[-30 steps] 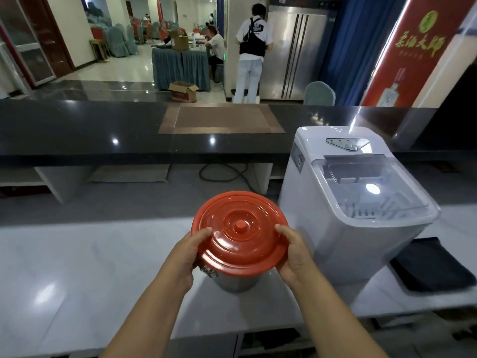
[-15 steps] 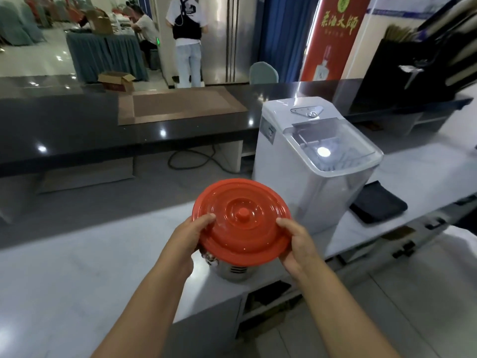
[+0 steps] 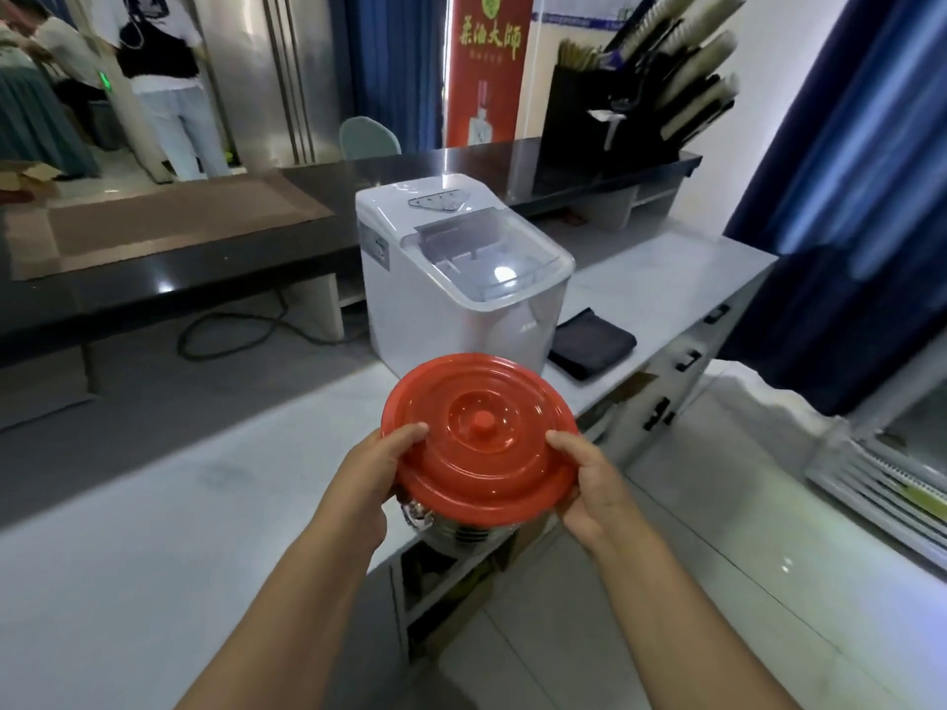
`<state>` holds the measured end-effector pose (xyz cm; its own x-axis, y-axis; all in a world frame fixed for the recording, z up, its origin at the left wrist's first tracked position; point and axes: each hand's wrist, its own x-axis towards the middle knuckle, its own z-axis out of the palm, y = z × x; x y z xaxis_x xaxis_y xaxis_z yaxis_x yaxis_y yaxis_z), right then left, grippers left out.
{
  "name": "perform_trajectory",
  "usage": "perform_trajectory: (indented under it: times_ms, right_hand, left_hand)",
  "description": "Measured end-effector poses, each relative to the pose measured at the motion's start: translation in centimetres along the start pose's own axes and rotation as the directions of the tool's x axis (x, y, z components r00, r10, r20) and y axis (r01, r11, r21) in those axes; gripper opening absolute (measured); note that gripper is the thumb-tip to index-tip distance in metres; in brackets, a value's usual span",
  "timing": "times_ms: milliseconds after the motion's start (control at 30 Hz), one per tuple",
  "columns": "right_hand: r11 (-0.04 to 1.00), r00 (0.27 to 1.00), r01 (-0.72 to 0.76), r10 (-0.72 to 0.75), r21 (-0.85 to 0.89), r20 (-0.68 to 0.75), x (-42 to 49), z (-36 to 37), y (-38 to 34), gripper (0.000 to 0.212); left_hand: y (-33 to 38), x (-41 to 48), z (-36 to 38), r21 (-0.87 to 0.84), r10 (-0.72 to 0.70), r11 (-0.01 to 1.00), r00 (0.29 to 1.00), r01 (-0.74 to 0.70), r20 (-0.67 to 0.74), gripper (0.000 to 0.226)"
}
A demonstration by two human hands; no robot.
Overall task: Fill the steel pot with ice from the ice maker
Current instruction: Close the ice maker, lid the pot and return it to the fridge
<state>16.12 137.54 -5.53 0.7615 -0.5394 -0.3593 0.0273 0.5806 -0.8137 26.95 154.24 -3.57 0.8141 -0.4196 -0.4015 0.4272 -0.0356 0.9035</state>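
A steel pot [image 3: 461, 534] with a round red lid [image 3: 481, 438] on top is held up in front of me, near the front edge of the white counter [image 3: 153, 530]. My left hand [image 3: 371, 474] grips the left side of the pot, thumb on the lid's rim. My right hand [image 3: 589, 484] grips the right side the same way. The lid hides most of the pot. The white ice maker [image 3: 461, 279] stands on the counter just behind, its clear lid closed.
A folded dark cloth [image 3: 592, 343] lies right of the ice maker. A black bar top [image 3: 179, 263] with a brown mat runs behind. A cable [image 3: 230, 330] loops under it. A person [image 3: 164, 84] stands far back. Blue curtain [image 3: 845, 197] hangs at right.
My view has swung right and stepped back from the counter. Both hands keep the same hold on the lidded pot, which now hangs at the counter's front edge.
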Motion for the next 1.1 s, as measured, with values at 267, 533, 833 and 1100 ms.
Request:
perform_trajectory:
  times_ms: [267,533,833,1100]
  right_hand:
    - [0.991,0.985,0.08,-0.062,0.107,-0.158,-0.9,-8.5,-4.5,0.03]
    - [0.977,0.961,0.145,-0.102,0.154,-0.258,-0.1,-18.5,-10.9,0.029]
    - [0.965,0.93,0.221,-0.165,0.141,-0.33,3.2,-29.0,-18.9,0.03]
    - [0.956,0.914,0.244,-0.169,0.165,-0.369,7.4,-35.6,-23.9,0.024]
  left_hand:
    - [-1.0,0.6,10.6,0.011,-0.033,0.999,0.991,0.032,0.126,0.017]
    - [-2.4,1.3,23.5,-0.02,-0.106,0.993,0.969,0.114,0.221,0.02]
    - [-3.7,3.6,37.9,0.026,-0.082,0.997,0.952,0.078,0.295,0.004]
    - [-4.1,8.1,47.0,0.07,-0.123,0.992,0.947,0.107,0.296,0.014]
